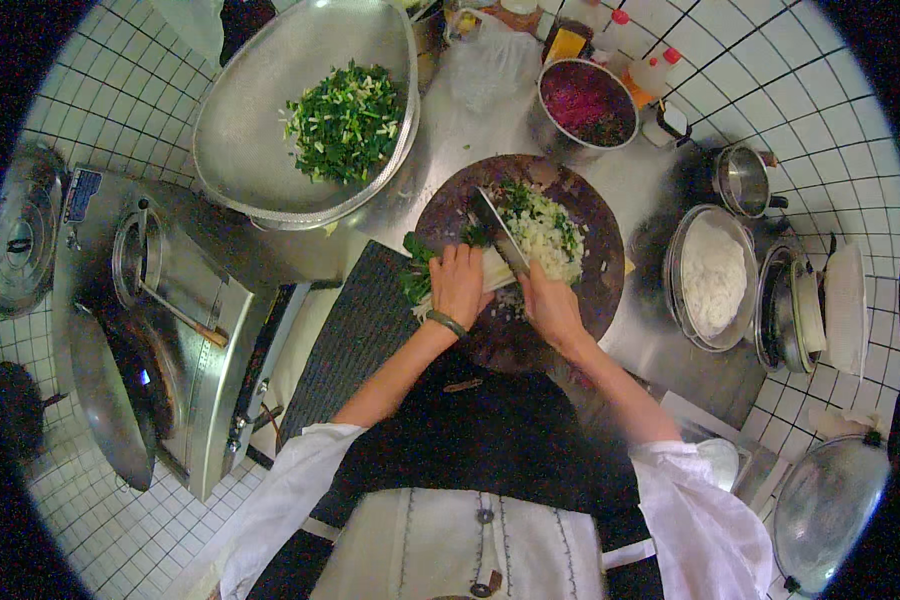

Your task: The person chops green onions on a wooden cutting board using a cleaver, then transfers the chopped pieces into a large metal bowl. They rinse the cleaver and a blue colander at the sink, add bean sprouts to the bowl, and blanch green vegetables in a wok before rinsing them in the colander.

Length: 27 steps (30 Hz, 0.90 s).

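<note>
On a round wooden chopping board [495, 349], my left hand [457, 285] presses down a bunch of leafy greens with pale stalks [499, 271]. The dark leaves [418, 262] stick out past my left wrist side. My right hand [553, 304] grips a kitchen knife [504, 232], its blade slanting up and left against the cut end of the stalks. Chopped white and green pieces [547, 229] are heaped right of the blade. My fingers hide part of the bunch and the knife's handle.
A large mesh strainer [247, 142] holds chopped greens [349, 124] at the upper left. A metal pot [589, 101] with purplish contents stands behind the board. At right is a bowl of white dough [712, 274]. A stove with a wok [112, 405] stands left, and bottles [652, 71] line the back wall.
</note>
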Each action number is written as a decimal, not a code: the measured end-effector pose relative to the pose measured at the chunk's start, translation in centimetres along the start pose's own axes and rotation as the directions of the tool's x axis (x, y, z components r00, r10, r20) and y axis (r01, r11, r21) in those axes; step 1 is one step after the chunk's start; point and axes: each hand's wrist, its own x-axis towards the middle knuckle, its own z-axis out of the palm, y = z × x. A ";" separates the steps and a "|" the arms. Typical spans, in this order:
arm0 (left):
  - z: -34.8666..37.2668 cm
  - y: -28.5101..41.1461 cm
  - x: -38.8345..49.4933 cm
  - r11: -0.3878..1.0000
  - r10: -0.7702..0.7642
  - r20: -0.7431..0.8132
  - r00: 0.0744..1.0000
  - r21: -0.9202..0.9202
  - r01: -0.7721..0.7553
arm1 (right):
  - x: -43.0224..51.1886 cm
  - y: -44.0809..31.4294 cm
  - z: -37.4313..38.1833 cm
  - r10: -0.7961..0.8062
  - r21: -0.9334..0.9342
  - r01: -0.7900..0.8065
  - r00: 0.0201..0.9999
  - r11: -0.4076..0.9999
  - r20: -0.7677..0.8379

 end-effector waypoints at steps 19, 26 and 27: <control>0.0 2.2 -1.3 0.989 -0.009 -0.385 0.923 -0.142 -0.050 | -3.7 -0.1 -7.0 -0.047 0.021 0.047 0.999 0.999 -0.010; 2.4 2.7 -0.5 0.929 -0.155 -0.496 0.854 -0.367 -0.045 | -4.7 -0.9 -8.0 -0.070 -0.096 0.081 0.991 0.992 0.113; 2.7 2.7 -0.5 0.931 -0.153 -0.510 0.846 -0.362 -0.050 | -4.8 -0.9 -8.0 -0.049 -0.098 0.062 0.990 0.993 0.133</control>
